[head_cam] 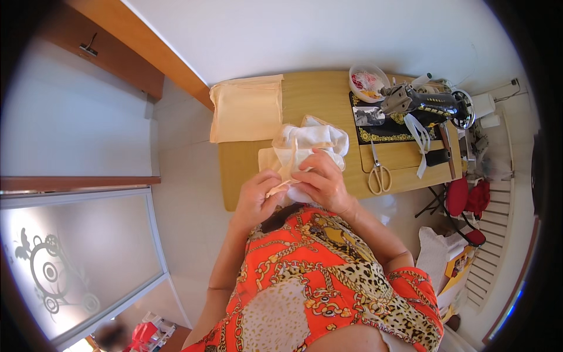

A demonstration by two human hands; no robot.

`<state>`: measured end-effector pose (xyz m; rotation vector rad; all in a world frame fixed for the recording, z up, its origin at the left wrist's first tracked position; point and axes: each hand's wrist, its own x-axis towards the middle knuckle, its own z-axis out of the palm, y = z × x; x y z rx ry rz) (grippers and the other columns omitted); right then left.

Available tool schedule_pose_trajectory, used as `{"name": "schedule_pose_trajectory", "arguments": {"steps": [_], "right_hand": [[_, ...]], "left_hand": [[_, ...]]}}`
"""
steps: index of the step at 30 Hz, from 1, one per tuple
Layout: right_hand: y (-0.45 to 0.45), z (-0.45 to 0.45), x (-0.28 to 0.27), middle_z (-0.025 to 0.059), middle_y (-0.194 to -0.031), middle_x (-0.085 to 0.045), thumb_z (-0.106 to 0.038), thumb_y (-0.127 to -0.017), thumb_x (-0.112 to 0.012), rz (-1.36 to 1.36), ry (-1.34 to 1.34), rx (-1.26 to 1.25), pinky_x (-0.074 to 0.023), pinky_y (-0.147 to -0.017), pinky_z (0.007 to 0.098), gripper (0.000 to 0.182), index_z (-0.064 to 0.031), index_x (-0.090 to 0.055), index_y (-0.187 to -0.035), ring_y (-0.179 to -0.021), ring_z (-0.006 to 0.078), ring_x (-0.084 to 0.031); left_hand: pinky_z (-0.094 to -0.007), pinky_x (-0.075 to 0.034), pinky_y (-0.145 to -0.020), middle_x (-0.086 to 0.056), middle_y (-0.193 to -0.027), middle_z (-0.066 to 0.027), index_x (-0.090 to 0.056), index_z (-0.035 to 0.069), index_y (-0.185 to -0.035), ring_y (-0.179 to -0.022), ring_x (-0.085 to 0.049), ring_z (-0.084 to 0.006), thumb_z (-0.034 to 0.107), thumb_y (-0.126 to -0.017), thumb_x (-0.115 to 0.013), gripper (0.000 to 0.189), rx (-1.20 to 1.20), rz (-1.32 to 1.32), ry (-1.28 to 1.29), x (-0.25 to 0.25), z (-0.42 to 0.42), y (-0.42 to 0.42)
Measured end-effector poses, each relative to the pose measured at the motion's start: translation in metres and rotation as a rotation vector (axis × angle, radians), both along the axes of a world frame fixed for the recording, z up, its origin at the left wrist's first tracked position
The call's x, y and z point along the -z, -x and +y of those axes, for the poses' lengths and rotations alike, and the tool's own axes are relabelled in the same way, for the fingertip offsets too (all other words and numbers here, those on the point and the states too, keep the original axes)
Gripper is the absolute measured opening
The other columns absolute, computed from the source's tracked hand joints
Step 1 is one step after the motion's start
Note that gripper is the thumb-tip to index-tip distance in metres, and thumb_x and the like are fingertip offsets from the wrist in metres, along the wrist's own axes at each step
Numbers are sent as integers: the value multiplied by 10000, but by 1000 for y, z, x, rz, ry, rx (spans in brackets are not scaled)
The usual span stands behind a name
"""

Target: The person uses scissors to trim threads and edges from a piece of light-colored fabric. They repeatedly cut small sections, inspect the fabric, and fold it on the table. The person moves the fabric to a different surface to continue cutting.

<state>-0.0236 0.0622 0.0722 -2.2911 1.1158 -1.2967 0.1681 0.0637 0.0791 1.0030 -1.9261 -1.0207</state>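
Note:
A bundle of white and cream cloth (313, 136) lies at the near edge of the wooden sewing table (316, 97), partly over the edge towards my body. My left hand (261, 196) pinches a narrow cream fabric edge between thumb and fingers. Close beside it, my right hand (323, 182) grips the same cloth with bent fingers, and its fingertips are partly hidden among the folds. To the left at the back rests a stack of folded cream cloth (247, 112) with frayed edges.
A black sewing machine (422, 103) stands at the right, white tape (418, 136) hanging in front. Scissors with cream handles (379, 176) lie near the front edge. Behind them sits a plastic tub (368, 83) of scraps. A red-seated folding chair (457, 198) is beyond the table's right end.

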Motion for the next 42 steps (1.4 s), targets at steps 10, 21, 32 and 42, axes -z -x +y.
{"name": "schedule_pose_trajectory", "arguments": {"steps": [10,21,32,42], "right_hand": [[-32,19,0,82,-512,-446,-181,-813,-549,-131,-138,-178,-383,-405,357,246,-72,-442,-620,-430,267,-470],[91,-29,59,132,-547,-544,-204,-814,-563,29,-421,311,-423,-459,327,213,-20,-572,-708,-497,300,-520],[44,-21,27,121,-986,-533,-195,-689,-680,306,-417,234,-425,-732,378,333,-45,-536,-950,-897,288,-527],[-32,-21,61,64,-821,-530,-142,-671,-662,344,-193,-41,-385,-708,324,197,-80,-533,-806,-825,226,-523]], "left_hand": [[-287,-363,-459,-481,-536,-89,-545,12,-689,-457,-443,-201,133,-832,-520,189,-110,503,-381,21,14,15],[-258,-444,-630,-546,-671,-9,-570,5,-874,-637,-538,-134,280,-912,-422,315,-753,-216,-243,77,-63,-126],[-375,-395,-786,-571,-915,-129,-511,11,-961,-873,-538,-306,114,-739,-588,256,-454,-268,190,89,-45,-43],[-361,-394,-602,-526,-718,-54,-495,32,-722,-702,-518,-253,186,-722,-665,229,-309,-513,282,80,-8,-9]]}}
